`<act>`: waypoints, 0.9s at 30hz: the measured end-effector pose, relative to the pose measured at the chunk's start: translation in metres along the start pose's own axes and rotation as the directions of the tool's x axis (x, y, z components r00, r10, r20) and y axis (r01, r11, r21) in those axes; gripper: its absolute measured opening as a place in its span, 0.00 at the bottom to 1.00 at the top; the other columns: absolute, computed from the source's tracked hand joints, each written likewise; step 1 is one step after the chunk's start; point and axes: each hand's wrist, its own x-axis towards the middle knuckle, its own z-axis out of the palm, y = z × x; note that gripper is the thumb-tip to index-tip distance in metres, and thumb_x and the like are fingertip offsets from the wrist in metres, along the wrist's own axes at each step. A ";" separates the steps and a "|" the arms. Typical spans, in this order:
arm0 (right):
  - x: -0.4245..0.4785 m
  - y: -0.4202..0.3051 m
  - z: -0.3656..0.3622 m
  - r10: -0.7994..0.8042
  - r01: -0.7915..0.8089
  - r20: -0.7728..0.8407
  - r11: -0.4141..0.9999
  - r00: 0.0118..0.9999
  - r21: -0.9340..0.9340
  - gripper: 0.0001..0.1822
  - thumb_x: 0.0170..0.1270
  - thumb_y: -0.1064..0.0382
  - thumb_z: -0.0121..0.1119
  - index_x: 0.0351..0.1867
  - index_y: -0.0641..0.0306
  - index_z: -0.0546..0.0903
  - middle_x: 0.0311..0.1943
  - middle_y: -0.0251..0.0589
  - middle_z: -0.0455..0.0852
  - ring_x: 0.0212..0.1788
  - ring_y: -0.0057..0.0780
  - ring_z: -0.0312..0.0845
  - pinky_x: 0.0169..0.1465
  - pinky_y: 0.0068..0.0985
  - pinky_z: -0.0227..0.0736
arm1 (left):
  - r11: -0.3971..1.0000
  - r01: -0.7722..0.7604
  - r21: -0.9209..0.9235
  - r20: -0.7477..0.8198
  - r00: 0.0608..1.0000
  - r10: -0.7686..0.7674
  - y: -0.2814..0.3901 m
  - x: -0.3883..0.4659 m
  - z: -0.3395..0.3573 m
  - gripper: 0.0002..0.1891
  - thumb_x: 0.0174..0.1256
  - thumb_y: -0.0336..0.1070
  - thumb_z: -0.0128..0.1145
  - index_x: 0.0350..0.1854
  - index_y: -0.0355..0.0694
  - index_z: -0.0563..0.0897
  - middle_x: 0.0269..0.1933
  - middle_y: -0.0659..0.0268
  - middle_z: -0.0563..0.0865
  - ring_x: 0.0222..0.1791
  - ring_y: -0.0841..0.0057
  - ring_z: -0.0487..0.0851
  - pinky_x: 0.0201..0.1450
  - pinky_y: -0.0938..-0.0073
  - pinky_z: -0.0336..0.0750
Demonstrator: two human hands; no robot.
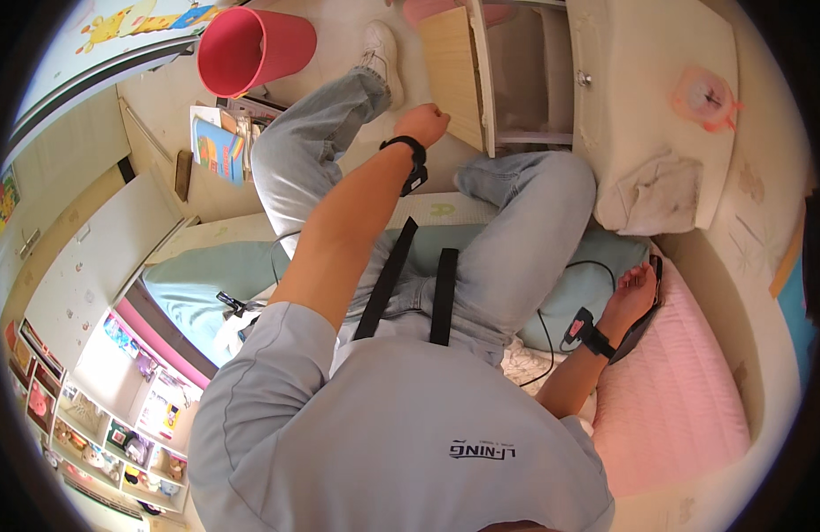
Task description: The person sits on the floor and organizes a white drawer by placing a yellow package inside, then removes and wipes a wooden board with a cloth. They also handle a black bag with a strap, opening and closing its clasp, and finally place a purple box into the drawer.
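My left hand (421, 125) hangs above the floor between my knees, its fingers curled in, and nothing shows in it. Close to its right is a light wooden panel (452, 76) at an open cabinet compartment (520, 73). My right hand (636, 289) lies palm up with bent fingers at my right side, against a dark flat object (639, 332) on a pink quilted cushion (669, 386). Whether it grips that object is hard to see. Black straps with small devices circle both wrists, the left device (415, 181) and the right device (578, 326).
A red bin (284, 43) lies tilted beyond my left foot, near books and papers (217, 149). To the right stands a cream cabinet top with a pink clock (708, 98) and a stained cloth (656, 193). Black cables (549, 339) run over the bed's green cover (563, 292).
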 end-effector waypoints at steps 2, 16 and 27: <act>0.004 0.001 0.006 0.033 -0.033 -0.027 0.999 0.999 -0.019 0.12 0.74 0.57 0.60 0.46 0.64 0.84 0.30 0.30 0.80 0.31 0.20 0.72 0.36 0.21 0.66 | 0.997 0.012 0.080 0.030 0.999 -0.015 0.023 0.003 -0.008 0.24 0.70 0.57 0.55 0.51 0.43 0.89 0.51 0.56 0.92 0.54 0.54 0.88 0.59 0.57 0.80; 0.016 0.000 0.019 0.072 -0.076 -0.053 0.995 0.996 -0.068 0.11 0.75 0.57 0.59 0.46 0.63 0.83 0.30 0.30 0.80 0.30 0.20 0.72 0.33 0.20 0.64 | 0.975 0.128 0.182 0.029 0.990 -0.136 0.087 0.062 -0.013 0.33 0.69 0.65 0.50 0.52 0.39 0.90 0.53 0.53 0.92 0.55 0.51 0.89 0.57 0.53 0.81; 0.030 0.000 0.031 -0.013 -0.005 -0.091 0.981 0.996 -0.196 0.19 0.76 0.53 0.59 0.57 0.66 0.82 0.48 0.38 0.84 0.44 0.29 0.79 0.46 0.26 0.71 | 0.930 0.294 0.220 0.013 0.953 -0.304 0.017 0.065 -0.023 0.27 0.67 0.56 0.54 0.54 0.37 0.90 0.55 0.49 0.91 0.55 0.48 0.88 0.59 0.53 0.80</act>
